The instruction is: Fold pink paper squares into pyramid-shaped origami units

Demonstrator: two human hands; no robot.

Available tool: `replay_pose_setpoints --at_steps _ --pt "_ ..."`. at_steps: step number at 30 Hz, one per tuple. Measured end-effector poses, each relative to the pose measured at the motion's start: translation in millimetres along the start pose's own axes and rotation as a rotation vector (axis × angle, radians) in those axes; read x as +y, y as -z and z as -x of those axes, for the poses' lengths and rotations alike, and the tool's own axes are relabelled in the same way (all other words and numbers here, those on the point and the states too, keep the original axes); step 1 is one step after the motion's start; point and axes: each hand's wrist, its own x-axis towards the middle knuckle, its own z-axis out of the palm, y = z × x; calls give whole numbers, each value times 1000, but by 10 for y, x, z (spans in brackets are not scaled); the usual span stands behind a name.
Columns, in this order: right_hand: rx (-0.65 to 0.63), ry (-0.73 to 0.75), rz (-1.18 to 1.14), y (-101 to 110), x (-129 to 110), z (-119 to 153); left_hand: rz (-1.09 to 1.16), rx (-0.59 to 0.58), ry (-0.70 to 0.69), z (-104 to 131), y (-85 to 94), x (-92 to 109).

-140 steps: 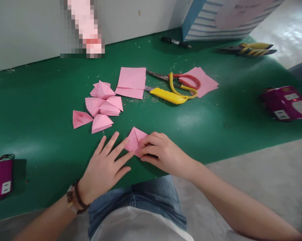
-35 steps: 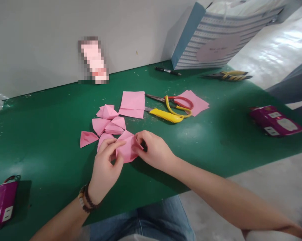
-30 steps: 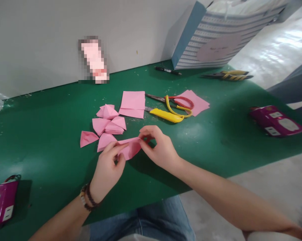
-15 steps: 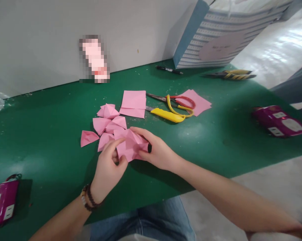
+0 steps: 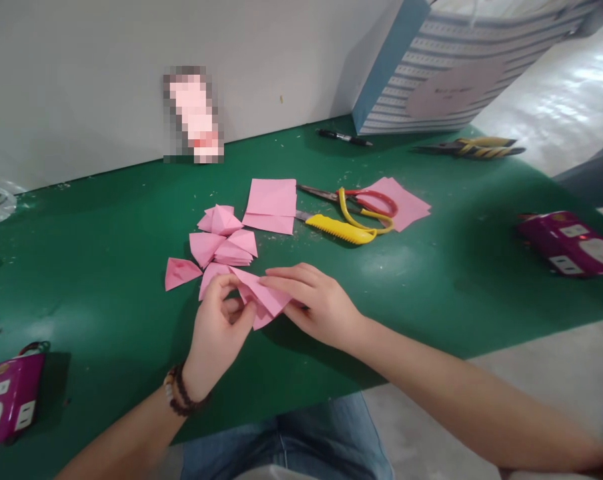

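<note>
Between my two hands is a sheet of pink paper (image 5: 264,297), folded over on itself and held just above the green table. My left hand (image 5: 220,321) pinches its left end between thumb and fingers. On its right end, my right hand (image 5: 317,300) is closed, fingers over the top and thumb partly hidden. Just beyond lie several folded pink paper pieces (image 5: 222,243), with one small folded piece (image 5: 180,273) off to the left. Flat pink squares (image 5: 272,200) are stacked farther back.
Scissors (image 5: 366,205) with red and yellow handles lie by a yellow cutter (image 5: 339,229), near more pink paper (image 5: 406,203). Behind are a pen (image 5: 344,138), pliers (image 5: 474,147), and a striped paper bag (image 5: 431,80). Magenta socket boxes (image 5: 571,243) sit at both sides; a blurred-out phone-like object (image 5: 196,113) leans on the wall.
The pink paper, opened out with creases before, is now folded over into a narrower shape. My right fingers have moved onto its top. The view has shifted slightly.
</note>
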Motion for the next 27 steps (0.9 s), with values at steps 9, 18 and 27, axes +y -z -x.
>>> replay_pose_setpoints --at_steps 9,18,27 --pt "-75 160 228 -13 -6 49 20 28 -23 2 44 -28" --pt "-30 166 174 18 -21 71 -69 113 8 -40 68 50" --pt "-39 70 -26 20 -42 27 -9 118 -20 -54 95 -27"
